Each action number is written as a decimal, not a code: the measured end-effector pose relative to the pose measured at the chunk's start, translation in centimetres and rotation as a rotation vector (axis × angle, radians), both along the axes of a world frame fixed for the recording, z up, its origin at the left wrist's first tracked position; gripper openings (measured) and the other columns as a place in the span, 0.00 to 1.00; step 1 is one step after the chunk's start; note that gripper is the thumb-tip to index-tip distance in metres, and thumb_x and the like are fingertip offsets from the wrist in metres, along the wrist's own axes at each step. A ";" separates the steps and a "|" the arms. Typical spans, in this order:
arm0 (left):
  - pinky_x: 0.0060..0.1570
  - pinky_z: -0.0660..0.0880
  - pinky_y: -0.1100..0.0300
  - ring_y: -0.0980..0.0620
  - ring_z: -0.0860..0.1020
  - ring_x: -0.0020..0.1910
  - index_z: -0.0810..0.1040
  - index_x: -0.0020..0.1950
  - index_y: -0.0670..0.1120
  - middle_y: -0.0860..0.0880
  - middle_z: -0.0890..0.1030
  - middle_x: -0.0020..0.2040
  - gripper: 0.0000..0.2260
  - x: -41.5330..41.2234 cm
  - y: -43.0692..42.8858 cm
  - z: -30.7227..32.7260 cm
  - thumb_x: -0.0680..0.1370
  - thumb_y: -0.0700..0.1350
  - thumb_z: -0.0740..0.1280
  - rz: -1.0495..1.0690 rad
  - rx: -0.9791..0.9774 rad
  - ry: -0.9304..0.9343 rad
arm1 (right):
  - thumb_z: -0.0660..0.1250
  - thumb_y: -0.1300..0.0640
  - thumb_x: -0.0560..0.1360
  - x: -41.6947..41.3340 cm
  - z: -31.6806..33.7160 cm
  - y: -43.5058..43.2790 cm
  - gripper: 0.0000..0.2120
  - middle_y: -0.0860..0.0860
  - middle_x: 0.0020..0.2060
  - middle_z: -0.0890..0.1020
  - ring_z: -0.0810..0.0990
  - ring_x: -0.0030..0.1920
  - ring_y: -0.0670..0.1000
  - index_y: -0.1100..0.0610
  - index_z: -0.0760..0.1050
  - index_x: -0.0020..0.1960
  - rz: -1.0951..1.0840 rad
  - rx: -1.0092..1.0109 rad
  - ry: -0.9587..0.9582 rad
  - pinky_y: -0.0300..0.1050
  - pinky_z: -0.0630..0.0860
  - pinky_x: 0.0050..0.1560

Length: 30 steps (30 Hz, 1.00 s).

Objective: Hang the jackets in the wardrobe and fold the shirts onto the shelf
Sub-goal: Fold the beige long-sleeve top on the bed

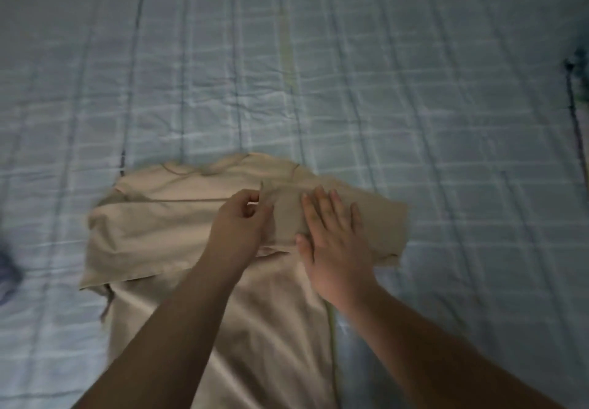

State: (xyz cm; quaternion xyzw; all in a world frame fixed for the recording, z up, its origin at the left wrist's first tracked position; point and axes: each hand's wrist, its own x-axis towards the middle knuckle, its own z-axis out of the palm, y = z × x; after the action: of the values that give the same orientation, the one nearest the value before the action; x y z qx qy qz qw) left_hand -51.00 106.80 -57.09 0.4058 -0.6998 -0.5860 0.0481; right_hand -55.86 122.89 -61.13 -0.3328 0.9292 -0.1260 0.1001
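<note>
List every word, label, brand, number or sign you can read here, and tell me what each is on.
None: no readable text in this view.
The beige shirt shows no print or tag on its visible side.
The checked bedsheet carries only stripes.
The dark patch at the right edge is too blurred to tell.

dim, bluish light, soft motion blur throughout, brightest patch mid-frame, darker wide-angle edges and corners
</note>
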 end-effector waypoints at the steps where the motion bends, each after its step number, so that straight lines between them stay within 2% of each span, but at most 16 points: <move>1: 0.39 0.80 0.48 0.45 0.84 0.37 0.81 0.47 0.46 0.45 0.85 0.38 0.04 1.0 -2.5 0.1 0.77 0.47 0.71 0.018 -0.001 -0.006 | 0.52 0.43 0.80 0.6 -0.1 -2.2 0.30 0.53 0.78 0.61 0.56 0.79 0.55 0.51 0.57 0.79 -0.008 0.017 0.002 0.63 0.55 0.75; 6: 0.36 0.78 0.56 0.52 0.81 0.35 0.82 0.48 0.46 0.48 0.84 0.37 0.05 6.4 -13.2 -0.7 0.79 0.47 0.69 0.142 0.046 -0.056 | 0.50 0.40 0.79 3.9 -1.2 -10.7 0.31 0.54 0.78 0.63 0.59 0.78 0.56 0.51 0.58 0.79 -0.037 0.101 -0.010 0.66 0.54 0.75; 9: 0.36 0.76 0.58 0.51 0.81 0.37 0.82 0.49 0.47 0.51 0.84 0.39 0.08 9.3 -18.7 -2.1 0.78 0.52 0.69 0.182 -0.041 -0.157 | 0.48 0.40 0.80 5.5 -2.3 -14.5 0.31 0.55 0.78 0.63 0.60 0.78 0.57 0.52 0.56 0.80 -0.039 0.140 -0.015 0.67 0.54 0.74; 14: 0.42 0.72 0.55 0.47 0.79 0.44 0.81 0.45 0.46 0.51 0.81 0.41 0.12 13.2 -25.0 -4.2 0.80 0.53 0.65 0.047 -0.291 -0.367 | 0.49 0.41 0.80 8.0 -4.4 -18.5 0.31 0.55 0.79 0.59 0.58 0.78 0.58 0.52 0.57 0.79 0.028 0.187 -0.014 0.70 0.57 0.72; 17: 0.38 0.66 0.57 0.50 0.74 0.40 0.76 0.45 0.45 0.53 0.76 0.39 0.12 14.7 -26.3 -5.1 0.81 0.52 0.63 0.000 -0.406 -0.384 | 0.50 0.41 0.79 9.0 -5.1 -19.8 0.31 0.54 0.79 0.57 0.57 0.79 0.57 0.52 0.57 0.80 0.031 0.196 0.033 0.70 0.53 0.73; 20: 0.31 0.61 0.61 0.53 0.71 0.35 0.76 0.50 0.44 0.53 0.74 0.36 0.12 15.9 -26.3 -5.8 0.83 0.51 0.60 -0.003 -0.484 -0.390 | 0.48 0.40 0.80 9.7 -5.7 -20.4 0.32 0.53 0.80 0.55 0.54 0.79 0.57 0.50 0.53 0.80 0.027 0.214 0.051 0.69 0.49 0.74; 23: 0.32 0.62 0.61 0.58 0.70 0.33 0.74 0.55 0.45 0.53 0.73 0.38 0.07 16.7 -25.7 -6.0 0.83 0.47 0.59 0.010 -0.500 -0.356 | 0.50 0.41 0.80 9.9 -6.0 -21.0 0.31 0.53 0.80 0.55 0.54 0.79 0.57 0.51 0.55 0.80 0.026 0.200 0.062 0.70 0.50 0.74; 25: 0.35 0.63 0.59 0.60 0.67 0.34 0.73 0.58 0.45 0.51 0.72 0.44 0.07 16.7 -25.5 -6.2 0.82 0.43 0.58 0.011 -0.516 -0.342 | 0.50 0.42 0.80 9.9 -6.3 -21.2 0.31 0.53 0.80 0.54 0.53 0.80 0.56 0.51 0.54 0.80 0.029 0.211 0.069 0.69 0.50 0.74; 27: 0.35 0.63 0.57 0.57 0.67 0.35 0.72 0.58 0.45 0.50 0.68 0.48 0.08 16.6 -25.3 -6.6 0.82 0.43 0.58 0.003 -0.529 -0.356 | 0.50 0.42 0.79 9.9 -6.5 -21.2 0.31 0.54 0.80 0.54 0.52 0.80 0.56 0.51 0.54 0.80 0.035 0.226 0.079 0.69 0.50 0.74; 30: 0.34 0.65 0.54 0.48 0.72 0.40 0.70 0.58 0.46 0.50 0.67 0.51 0.09 16.9 -25.2 -7.6 0.82 0.49 0.58 -0.028 -0.571 -0.385 | 0.51 0.42 0.80 9.9 -6.8 -21.3 0.31 0.54 0.80 0.55 0.52 0.80 0.57 0.52 0.55 0.80 0.039 0.249 0.090 0.69 0.49 0.75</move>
State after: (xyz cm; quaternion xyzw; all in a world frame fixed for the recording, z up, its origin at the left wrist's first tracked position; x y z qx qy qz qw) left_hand -34.13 81.63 -64.70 0.4693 -0.8373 -0.2798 0.0185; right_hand -46.00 101.59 -67.97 -0.3409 0.9346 0.0070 0.1013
